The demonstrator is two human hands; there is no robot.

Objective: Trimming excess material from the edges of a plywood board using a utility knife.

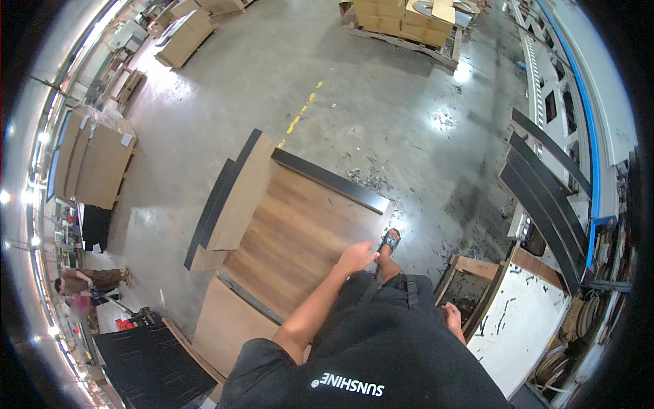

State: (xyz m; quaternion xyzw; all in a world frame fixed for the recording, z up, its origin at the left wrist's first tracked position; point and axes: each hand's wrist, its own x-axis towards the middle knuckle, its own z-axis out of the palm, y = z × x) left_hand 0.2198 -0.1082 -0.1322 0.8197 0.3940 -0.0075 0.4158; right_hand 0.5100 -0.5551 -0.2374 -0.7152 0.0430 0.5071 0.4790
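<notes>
My left hand (357, 258) is held over the near right edge of a wood-grain panel stack (300, 225), its fingers stretched out and nothing in them. Whether it touches the panel I cannot tell. A dark board strip (330, 178) lies along the stack's far edge. At my right side hangs my right hand (452, 317), fingers apart and holding nothing visible. It is nearest to a low wooden frame (477, 267) and a white-topped table (521, 320) with dark offcuts scattered on it.
Brown panels with dark edges (235, 198) adjoin the stack's left side. Long dark strips (545, 204) lean by the machine (586, 102) at right. Small dark scraps (368, 178) litter the floor. Pallets of boxes (402, 20) stand ahead. Another person (88, 281) is at far left.
</notes>
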